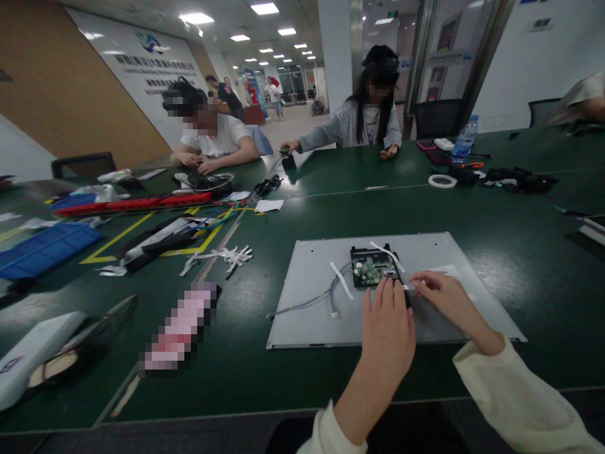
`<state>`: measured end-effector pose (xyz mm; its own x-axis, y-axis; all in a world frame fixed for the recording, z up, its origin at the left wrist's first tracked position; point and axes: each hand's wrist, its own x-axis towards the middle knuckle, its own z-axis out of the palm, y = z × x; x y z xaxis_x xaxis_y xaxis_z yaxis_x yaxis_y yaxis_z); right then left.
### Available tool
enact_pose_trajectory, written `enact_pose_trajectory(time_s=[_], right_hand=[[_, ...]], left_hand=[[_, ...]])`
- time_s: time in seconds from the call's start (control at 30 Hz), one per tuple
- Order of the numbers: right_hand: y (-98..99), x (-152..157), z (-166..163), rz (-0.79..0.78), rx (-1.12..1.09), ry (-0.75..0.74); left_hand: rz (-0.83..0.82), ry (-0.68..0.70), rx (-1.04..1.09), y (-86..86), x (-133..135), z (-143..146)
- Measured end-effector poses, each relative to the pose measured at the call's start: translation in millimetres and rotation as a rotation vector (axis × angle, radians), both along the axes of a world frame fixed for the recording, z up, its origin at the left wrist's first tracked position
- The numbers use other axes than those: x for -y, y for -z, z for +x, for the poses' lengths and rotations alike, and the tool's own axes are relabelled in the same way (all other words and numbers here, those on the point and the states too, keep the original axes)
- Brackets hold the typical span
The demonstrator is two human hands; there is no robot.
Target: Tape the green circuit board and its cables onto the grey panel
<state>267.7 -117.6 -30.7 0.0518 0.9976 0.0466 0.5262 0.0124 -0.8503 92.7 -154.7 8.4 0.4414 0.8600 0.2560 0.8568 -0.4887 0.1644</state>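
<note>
A light grey flat panel [307, 271] lies on the table before me, with a green circuit board [371, 272] in a black frame on it. My left hand [390, 321] rests over the near edge of the board, fingers stretched out and lying flat. To its right, my right hand [449, 302] is closed in a pinch on the end of a small white tape strip beside the frame's right corner. One white strip [391, 255] crosses the frame's far right corner; another white strip [341, 280] lies over grey cables [307, 303] left of the board. My left fingers hide the board's near side.
Left of the panel lie a phone-like pink object [182, 325], tangled white strips [231, 257], a blue basket [47, 247] and a white device [38, 353]. A water bottle [466, 139] and a tape roll [442, 181] stand far right. Two people sit opposite.
</note>
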Motion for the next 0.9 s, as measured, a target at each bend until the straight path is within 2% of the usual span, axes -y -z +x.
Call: enact_pose_trajectory(time_s=[0.17,0.4,0.7,0.9], right_hand=[[-4.8,2,-6,0.087,0.157,-0.021],[0.4,4,-14,0.109,0.354,0.027],[5.5,9,-23,0.152,0.612,0.071],[3.9,14,-21,0.158,0.808,0.136]], left_hand=[[-0.044,-0.003,0.036,16.0,12,11],[-0.015,-0.056,0.042,30.8,21,13],[0.003,-0.097,0.007,34.7,23,14],[-0.076,-0.123,0.033,31.5,16,15]])
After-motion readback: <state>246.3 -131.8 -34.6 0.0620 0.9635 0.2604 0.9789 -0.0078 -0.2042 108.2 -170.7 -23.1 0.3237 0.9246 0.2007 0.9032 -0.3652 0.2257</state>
